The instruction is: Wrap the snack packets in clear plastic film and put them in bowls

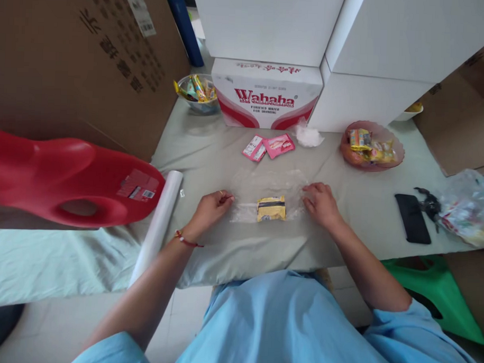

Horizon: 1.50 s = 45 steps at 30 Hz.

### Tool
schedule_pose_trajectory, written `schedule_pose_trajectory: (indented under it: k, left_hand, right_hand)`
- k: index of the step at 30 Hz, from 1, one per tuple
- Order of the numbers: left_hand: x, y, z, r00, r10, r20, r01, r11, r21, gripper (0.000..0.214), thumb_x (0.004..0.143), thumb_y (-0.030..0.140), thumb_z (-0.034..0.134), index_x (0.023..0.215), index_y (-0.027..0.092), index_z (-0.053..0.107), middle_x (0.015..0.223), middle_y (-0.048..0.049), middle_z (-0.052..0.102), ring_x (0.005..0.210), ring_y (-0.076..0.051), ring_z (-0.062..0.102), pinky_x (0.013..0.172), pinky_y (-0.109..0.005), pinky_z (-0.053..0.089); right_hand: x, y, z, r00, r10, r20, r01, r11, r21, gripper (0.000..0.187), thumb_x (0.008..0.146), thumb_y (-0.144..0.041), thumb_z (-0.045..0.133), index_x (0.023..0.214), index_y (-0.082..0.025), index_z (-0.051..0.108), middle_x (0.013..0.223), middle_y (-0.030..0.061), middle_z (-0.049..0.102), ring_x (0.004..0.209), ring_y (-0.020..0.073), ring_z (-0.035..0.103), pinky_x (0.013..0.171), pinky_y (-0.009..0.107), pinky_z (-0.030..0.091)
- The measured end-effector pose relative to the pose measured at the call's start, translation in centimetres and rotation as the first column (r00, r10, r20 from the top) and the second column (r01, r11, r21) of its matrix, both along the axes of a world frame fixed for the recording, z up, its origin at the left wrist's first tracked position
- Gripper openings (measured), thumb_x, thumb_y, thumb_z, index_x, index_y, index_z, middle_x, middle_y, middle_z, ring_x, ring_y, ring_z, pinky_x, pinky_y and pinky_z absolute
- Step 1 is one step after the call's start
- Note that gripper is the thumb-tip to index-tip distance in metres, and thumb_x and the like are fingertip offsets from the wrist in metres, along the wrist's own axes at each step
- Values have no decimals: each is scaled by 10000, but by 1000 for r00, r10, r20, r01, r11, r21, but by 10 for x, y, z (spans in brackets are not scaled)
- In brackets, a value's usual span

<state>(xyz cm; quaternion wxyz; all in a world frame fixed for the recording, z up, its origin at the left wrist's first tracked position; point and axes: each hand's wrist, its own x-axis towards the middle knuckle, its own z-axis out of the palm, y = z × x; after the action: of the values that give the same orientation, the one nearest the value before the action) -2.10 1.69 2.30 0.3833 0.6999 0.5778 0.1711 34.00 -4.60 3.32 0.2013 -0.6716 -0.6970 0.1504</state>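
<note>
A thin sheet of clear plastic film (245, 184) lies spread on the cloth-covered table in front of me. On its near part rests a small yellow packet (271, 209) with a dark stripe across it. My left hand (214, 209) is closed, pinching the film's left edge between thumb and fingers. At the right edge, my right hand (323, 206) has its fingertips curled onto the film, thumb a little below the index finger. Neither hand touches the packet. A white roll (157, 226) lies to the left of my left forearm.
Two pink packets (278, 145) and crumpled plastic (308, 136) lie before a Wahaha carton (266, 95). Snacks fill a pink bowl (400, 150) and a clear bowl (205, 107). A red jug (108, 161) stands left; a phone (412, 219), keys (429, 204) and plastic bag (469, 205) lie right.
</note>
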Motion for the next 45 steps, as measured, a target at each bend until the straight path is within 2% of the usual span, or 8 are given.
schedule_pose_trajectory:
  k: [3, 7, 12, 19, 27, 31, 38, 45]
  left_hand:
    - [1, -4, -2, 981, 195, 9, -194, 968, 157, 405, 906, 484, 509, 1042, 171, 727, 1042, -102, 725, 868, -222, 665, 806, -340, 540]
    - [10, -25, 12, 882, 469, 46, -424, 747, 512, 315, 954, 372, 527, 1067, 147, 716, 1133, -165, 652, 1086, -286, 638, 943, -432, 531]
    - [53, -78, 31, 997, 60, -55, 8, 593, 805, 242, 962, 162, 562, 1136, 226, 717, 1085, -90, 736, 1065, -233, 661, 972, -397, 475]
    - [102, -77, 2, 953, -174, -249, 279, 823, 495, 494, 951, 68, 503, 1394, 218, 658, 1391, -94, 719, 1309, -268, 615, 1033, -438, 442]
    - [102, -71, -2, 943, -201, -265, 310, 820, 480, 457, 997, 108, 505, 1405, 249, 656, 1408, -81, 711, 1333, -259, 602, 1055, -464, 430]
    - [103, -74, -2, 941, -195, -278, 313, 815, 488, 443, 1007, 109, 498, 1392, 253, 664, 1408, -75, 713, 1335, -250, 599, 1059, -454, 424]
    - [102, -80, 1, 939, -154, -308, 295, 821, 489, 408, 994, 104, 524, 1330, 255, 700, 1417, -54, 710, 1284, -267, 603, 998, -460, 434]
    - [97, -80, -5, 941, -199, -273, 310, 833, 459, 321, 937, 69, 546, 1138, 187, 766, 1168, -116, 779, 1149, -274, 661, 948, -451, 512]
  right_hand:
    - [-22, -8, 13, 987, 158, -26, -149, 967, 208, 289, 1031, -287, 523, 1187, -218, 756, 1119, 138, 662, 1069, 277, 588, 954, 417, 497]
    - [-52, -5, 8, 896, 441, -49, -426, 886, 182, 265, 1041, -266, 563, 1211, -237, 765, 1077, 107, 669, 963, 224, 600, 848, 346, 497]
    - [-62, 1, -13, 910, 396, -124, -396, 918, 29, 296, 1037, -247, 583, 1275, -217, 755, 1012, 95, 667, 902, 197, 629, 798, 300, 494]
    - [-41, 23, 3, 884, 409, -228, -435, 897, -79, 281, 1032, -234, 557, 1202, -211, 780, 968, 82, 713, 870, 189, 671, 814, 293, 516]
    - [-62, 106, 1, 951, 225, 211, -191, 967, -169, 658, 894, -293, 754, 1478, -52, 571, 1340, 234, 670, 1249, 346, 552, 1058, 414, 438]
    - [-70, 119, 3, 969, 212, 125, -160, 928, -336, 282, 908, -243, 709, 1160, -125, 749, 987, 122, 762, 977, 243, 644, 853, 289, 458]
    - [-60, 77, 26, 861, 464, -207, -496, 856, -146, 241, 984, -230, 575, 1097, -167, 778, 966, 45, 769, 847, 162, 672, 787, 233, 473]
    - [-64, 6, -7, 816, 577, -32, -577, 813, -78, 507, 1030, -183, 485, 1524, -221, 592, 1179, 131, 732, 993, 217, 695, 863, 295, 546]
